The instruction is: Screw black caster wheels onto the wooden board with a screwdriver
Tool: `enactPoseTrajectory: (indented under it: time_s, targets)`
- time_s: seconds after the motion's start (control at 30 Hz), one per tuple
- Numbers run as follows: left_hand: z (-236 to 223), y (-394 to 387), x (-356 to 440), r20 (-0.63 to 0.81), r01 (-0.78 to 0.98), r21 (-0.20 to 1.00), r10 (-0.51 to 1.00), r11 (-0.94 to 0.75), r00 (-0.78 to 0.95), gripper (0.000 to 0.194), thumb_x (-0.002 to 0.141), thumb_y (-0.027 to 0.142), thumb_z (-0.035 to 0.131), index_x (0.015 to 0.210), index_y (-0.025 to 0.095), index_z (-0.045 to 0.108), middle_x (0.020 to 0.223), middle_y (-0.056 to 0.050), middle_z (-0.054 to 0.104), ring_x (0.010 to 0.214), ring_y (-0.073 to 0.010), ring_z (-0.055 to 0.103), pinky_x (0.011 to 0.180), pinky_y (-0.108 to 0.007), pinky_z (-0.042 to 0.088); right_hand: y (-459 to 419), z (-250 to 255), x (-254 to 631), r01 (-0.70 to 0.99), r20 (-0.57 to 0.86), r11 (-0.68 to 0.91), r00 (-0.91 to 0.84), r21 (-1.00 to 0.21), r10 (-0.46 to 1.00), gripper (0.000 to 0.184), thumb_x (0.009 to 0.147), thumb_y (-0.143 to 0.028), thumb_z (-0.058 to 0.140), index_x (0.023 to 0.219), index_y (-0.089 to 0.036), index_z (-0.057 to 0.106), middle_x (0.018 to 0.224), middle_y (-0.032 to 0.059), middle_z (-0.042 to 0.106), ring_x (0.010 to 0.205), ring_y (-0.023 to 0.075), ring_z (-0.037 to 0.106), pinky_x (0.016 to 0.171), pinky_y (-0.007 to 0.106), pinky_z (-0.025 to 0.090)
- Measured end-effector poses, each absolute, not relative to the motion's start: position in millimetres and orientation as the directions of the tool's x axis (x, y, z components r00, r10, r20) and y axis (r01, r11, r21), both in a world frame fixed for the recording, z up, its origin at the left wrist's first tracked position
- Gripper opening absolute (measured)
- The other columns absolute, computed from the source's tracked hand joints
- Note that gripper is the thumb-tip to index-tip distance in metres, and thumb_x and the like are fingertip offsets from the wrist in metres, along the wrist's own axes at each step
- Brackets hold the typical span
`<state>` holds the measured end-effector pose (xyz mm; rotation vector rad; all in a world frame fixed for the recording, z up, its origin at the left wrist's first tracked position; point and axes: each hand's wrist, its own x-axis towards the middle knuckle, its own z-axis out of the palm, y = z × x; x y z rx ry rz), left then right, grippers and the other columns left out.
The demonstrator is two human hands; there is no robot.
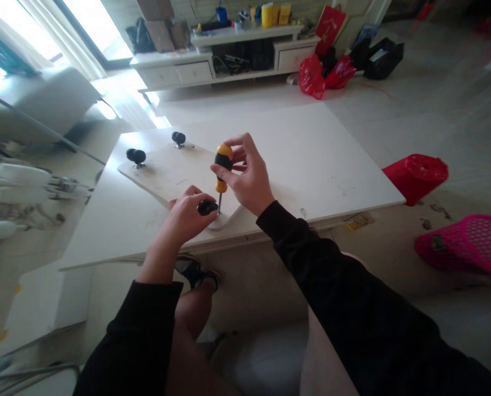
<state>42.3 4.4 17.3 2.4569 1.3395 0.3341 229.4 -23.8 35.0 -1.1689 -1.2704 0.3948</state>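
A pale wooden board (167,173) lies on a white table (311,159). Two black caster wheels (136,157) (178,137) stand fixed at the board's far end. My right hand (247,176) is closed round a stubby screwdriver (223,165) with an orange and black handle, held upright with its tip down at the board's near corner. My left hand (185,217) is closed on a third black caster wheel (207,207) right beside the screwdriver's shaft, pressing it on the board. Both arms wear black sleeves.
A red plastic stool (416,176) stands right of the table, a pink mesh basket (468,245) nearer right. Red bags (311,77) and a white cabinet (212,60) line the back wall. A white rack with rods (18,187) is at the left.
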Motion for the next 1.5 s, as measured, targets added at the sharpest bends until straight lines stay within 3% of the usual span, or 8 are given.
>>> enactPoseTrajectory:
  time_s: [0.17,0.27,0.5,0.67,0.93,1.13,1.37,1.5]
  targets:
    - [17,4,41,0.061,0.759,0.38,0.833,-0.528,0.549,0.031,0.079,0.035,0.074,0.109,0.026,0.079,0.117,-0.009,0.066,0.112,-0.033,0.066,0.108,-0.059,0.043,-25,34,229,0.297,0.544,0.469,0.269,-0.832,0.795,0.024,0.093,-0.023,0.064,0.114,-0.027,0.054,0.124,0.0012,0.07,0.103,0.0125,0.071,0.084,0.029,0.065]
    - [18,4,40,0.051,0.757,0.375,0.828,-0.535,0.559,0.036,0.076,0.031,0.074,0.111,0.026,0.078,0.12,-0.01,0.066,0.114,-0.0337,0.065,0.106,-0.059,0.044,-25,34,229,0.264,0.57,0.513,0.232,-0.817,0.788,0.029,0.093,-0.022,0.063,0.12,-0.027,0.054,0.122,0.0004,0.07,0.099,0.0116,0.071,0.087,0.03,0.066]
    - [20,4,40,0.032,0.766,0.37,0.832,-0.525,0.554,0.04,0.072,0.026,0.073,0.112,0.027,0.077,0.122,-0.009,0.066,0.114,-0.0328,0.065,0.106,-0.057,0.045,-29,38,229,0.389,0.611,0.5,0.251,-0.774,0.751,0.025,0.093,-0.029,0.067,0.117,-0.026,0.062,0.124,0.0044,0.068,0.101,0.0154,0.068,0.094,0.036,0.066]
    - [19,5,39,0.032,0.764,0.365,0.827,-0.532,0.561,0.04,0.073,0.025,0.073,0.113,0.027,0.077,0.122,-0.01,0.066,0.116,-0.0327,0.064,0.106,-0.056,0.045,-31,43,234,0.313,0.562,0.497,0.169,-0.81,0.81,0.036,0.095,-0.013,0.049,0.127,-0.027,0.059,0.132,0.0028,0.071,0.111,0.0139,0.071,0.093,0.031,0.066]
    - [19,4,39,0.03,0.771,0.359,0.832,-0.527,0.554,0.04,0.074,0.025,0.074,0.113,0.027,0.077,0.124,-0.01,0.067,0.117,-0.0339,0.064,0.108,-0.057,0.045,-24,41,239,0.389,0.559,0.449,0.239,-0.804,0.794,0.024,0.088,-0.027,0.075,0.109,-0.025,0.063,0.113,0.0005,0.073,0.099,0.0127,0.069,0.091,0.032,0.067]
    - [19,5,39,0.034,0.766,0.36,0.828,-0.533,0.56,0.038,0.075,0.026,0.074,0.112,0.027,0.077,0.122,-0.011,0.067,0.118,-0.0353,0.064,0.108,-0.061,0.044,-29,39,234,0.291,0.55,0.487,0.201,-0.824,0.811,0.026,0.092,-0.018,0.061,0.116,-0.026,0.056,0.13,0.0014,0.071,0.11,0.0124,0.071,0.088,0.027,0.067]
    - [20,4,39,0.025,0.767,0.374,0.833,-0.521,0.553,0.038,0.074,0.026,0.074,0.112,0.027,0.077,0.122,-0.01,0.067,0.118,-0.0348,0.064,0.109,-0.06,0.043,-24,37,237,0.401,0.56,0.443,0.244,-0.802,0.792,0.025,0.088,-0.025,0.073,0.108,-0.027,0.057,0.111,-0.0001,0.072,0.097,0.0137,0.07,0.091,0.034,0.067]
    - [19,4,38,0.023,0.765,0.379,0.832,-0.52,0.555,0.037,0.074,0.025,0.073,0.111,0.027,0.077,0.122,-0.01,0.066,0.117,-0.0352,0.064,0.108,-0.061,0.043,-28,33,237,0.39,0.563,0.442,0.289,-0.808,0.774,0.028,0.09,-0.029,0.073,0.113,-0.027,0.058,0.114,0.0009,0.07,0.098,0.0131,0.07,0.085,0.031,0.067]
